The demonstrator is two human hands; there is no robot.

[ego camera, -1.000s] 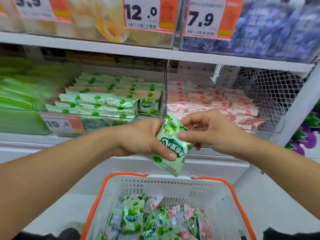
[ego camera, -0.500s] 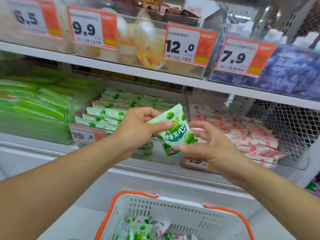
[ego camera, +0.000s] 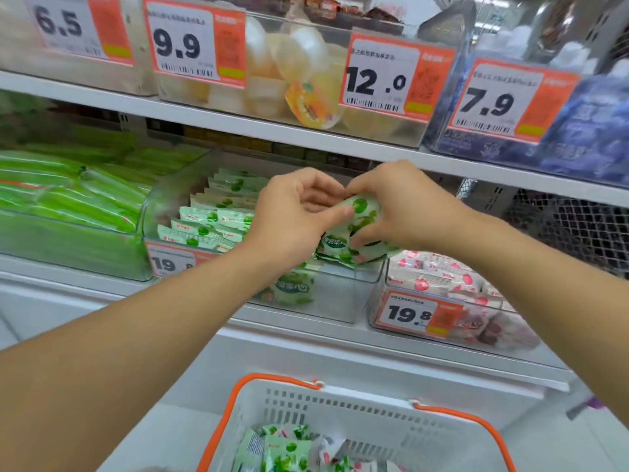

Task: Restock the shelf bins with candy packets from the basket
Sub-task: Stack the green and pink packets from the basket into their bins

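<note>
1. Hands meet over the middle clear bin (ego camera: 340, 301): the left hand (ego camera: 292, 212) and the right hand (ego camera: 405, 212) are both closed on one green candy packet (ego camera: 357, 226), thumbs and fingertips pinching it from either side, just above the bin's right end.
2. Rows of matching green packets (ego camera: 211, 219) stand on edge in the left part of that bin; one more lies flat against its front wall, partly hidden by the left forearm.
3. Pink-and-white packets (ego camera: 439, 277) fill the next bin to the right, touching the middle bin's side.
4. Long green packs (ego camera: 68, 199) fill the bin to the left, blurred.
5. A white basket with an orange rim (ego camera: 374, 417) sits below, well apart from the hands, holding mixed green and pink packets.
6. The upper shelf edge (ego camera: 238, 131) runs just behind the hands, with pale jelly cups (ego camera: 299, 63) and blue bags (ego camera: 585, 131) in bins above it.
7. Price tags read 6.5 (ego camera: 61, 23), 9.9 (ego camera: 177, 46), 12.0 (ego camera: 374, 81), 7.9 (ego camera: 490, 103) and 19.8 (ego camera: 408, 313); a further tag (ego camera: 166, 264), cut off by the left forearm, shows "19". The smaller print is too blurred to read.
</note>
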